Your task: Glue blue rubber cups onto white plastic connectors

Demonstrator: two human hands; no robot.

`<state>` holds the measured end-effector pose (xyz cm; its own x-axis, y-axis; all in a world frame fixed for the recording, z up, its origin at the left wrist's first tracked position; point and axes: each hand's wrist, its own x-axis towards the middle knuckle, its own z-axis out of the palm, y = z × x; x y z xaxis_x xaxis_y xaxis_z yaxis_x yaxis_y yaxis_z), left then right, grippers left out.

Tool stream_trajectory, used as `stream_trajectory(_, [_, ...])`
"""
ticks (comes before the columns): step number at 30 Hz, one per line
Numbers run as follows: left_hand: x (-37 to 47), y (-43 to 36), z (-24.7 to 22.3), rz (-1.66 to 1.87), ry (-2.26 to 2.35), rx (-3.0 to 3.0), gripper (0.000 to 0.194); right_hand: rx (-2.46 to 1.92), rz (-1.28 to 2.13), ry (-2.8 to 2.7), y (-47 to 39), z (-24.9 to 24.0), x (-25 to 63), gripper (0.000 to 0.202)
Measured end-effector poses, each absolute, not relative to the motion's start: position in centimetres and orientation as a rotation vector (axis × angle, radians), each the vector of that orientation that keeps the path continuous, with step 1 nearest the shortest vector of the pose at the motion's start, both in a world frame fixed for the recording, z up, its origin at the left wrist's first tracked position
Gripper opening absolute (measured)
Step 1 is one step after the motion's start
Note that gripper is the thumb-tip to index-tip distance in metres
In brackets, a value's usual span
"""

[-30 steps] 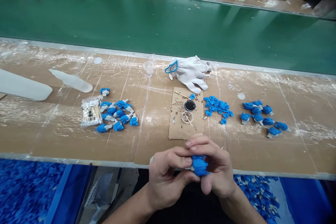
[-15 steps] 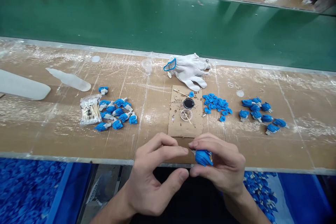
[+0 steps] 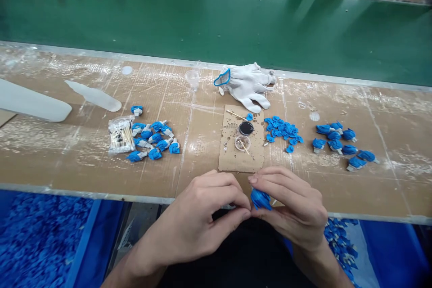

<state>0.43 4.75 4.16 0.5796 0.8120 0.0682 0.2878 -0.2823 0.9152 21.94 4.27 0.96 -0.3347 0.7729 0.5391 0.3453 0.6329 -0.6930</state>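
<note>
In my right hand (image 3: 294,207) I hold a small blue folded bundle (image 3: 261,200) between the thumb and the fingers, just over the table's front edge. My left hand (image 3: 202,216) is closed in a pinch, its thumb and forefinger tips at the bundle's lower left side. What lies between those tips is too small to tell. Beyond the hands lies a stained cardboard piece (image 3: 232,162), with a cup of black liquid (image 3: 246,128), a clear cup (image 3: 242,143) and thin sticks on it. Small blue round pieces (image 3: 282,129) are heaped to its right.
Similar blue bundles with pale tabs lie in a left group (image 3: 155,138) and a right group (image 3: 334,135). A bag of cotton swabs (image 3: 120,137) touches the left group. White gloves (image 3: 248,85) lie behind the cardboard. Blue bins (image 3: 86,234) stand below the table edge.
My left hand has moved right to the bundle, and its spread thumb and fingers have come together. The bundle stays in my right hand. The view has shifted slightly.
</note>
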Motion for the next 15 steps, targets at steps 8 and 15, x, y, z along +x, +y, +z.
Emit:
stream_trajectory(8, [-0.6,3.6,3.3,0.756,0.966,1.891,0.017,-0.912,0.566,-1.827,4.1,0.5,22.2,0.046])
stream_trajectory(15, [-6.0,2.4,1.6,0.67,1.192,1.811,0.023,-1.06,0.564,-1.725,3.0,-0.3,24.0,0.033])
